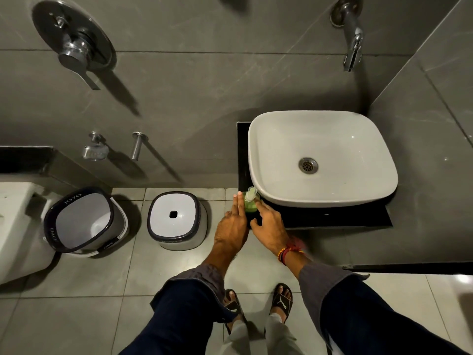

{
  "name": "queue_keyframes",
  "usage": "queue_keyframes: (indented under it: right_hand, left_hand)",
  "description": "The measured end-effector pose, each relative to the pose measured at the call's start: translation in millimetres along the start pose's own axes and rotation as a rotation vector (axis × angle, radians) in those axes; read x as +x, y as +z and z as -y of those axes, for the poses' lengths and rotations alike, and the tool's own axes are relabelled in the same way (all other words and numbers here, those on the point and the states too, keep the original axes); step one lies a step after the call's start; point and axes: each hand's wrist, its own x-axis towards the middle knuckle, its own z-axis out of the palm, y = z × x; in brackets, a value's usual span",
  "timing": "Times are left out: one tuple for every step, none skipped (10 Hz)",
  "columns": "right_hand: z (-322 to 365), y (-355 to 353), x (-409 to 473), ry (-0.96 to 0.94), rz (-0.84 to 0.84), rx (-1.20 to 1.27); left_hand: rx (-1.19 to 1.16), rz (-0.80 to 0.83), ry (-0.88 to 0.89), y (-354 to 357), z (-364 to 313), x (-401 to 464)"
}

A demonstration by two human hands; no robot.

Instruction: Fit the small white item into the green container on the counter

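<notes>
A small green bottle [250, 206] stands on the black counter [332, 216] at its left front corner, beside the white basin. A white pump top [250, 192] sits in the bottle's neck. My left hand [231, 226] lies with straight, closed fingers flat against the bottle's left side. My right hand [270, 228] is on the other side, its index finger along the bottle's right side and its thumb curled across the base. The bottle's lower part is hidden between my hands.
A white basin [271, 139] fills most of the counter, with a wall spout [353, 39] above it. On the floor to the left stand a white stool [176, 219] and a bucket [84, 222]. A toilet [15, 226] is at the far left. My sandalled feet are below.
</notes>
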Motion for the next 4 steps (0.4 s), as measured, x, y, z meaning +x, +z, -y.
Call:
queue_keyframes:
  right_hand:
    - [1.3, 1.0, 3.7, -0.014, -0.004, -0.027]
    - [0.4, 0.1, 5.6, -0.005, 0.022, -0.055]
    - [-2.7, 1.7, 7.6, -0.033, 0.027, -0.056]
    - [-4.7, -0.8, 6.6, -0.017, -0.024, -0.066]
  left_hand:
    - [-0.043, 0.015, 0.024, -4.4, 3.1, 4.7]
    - [-0.050, 0.032, 0.030, -9.2, 6.2, 6.3]
    - [-0.063, 0.024, 0.056, -9.0, 9.1, 8.5]
    - [-0.026, 0.007, 0.072, -11.2, 13.9, 9.4]
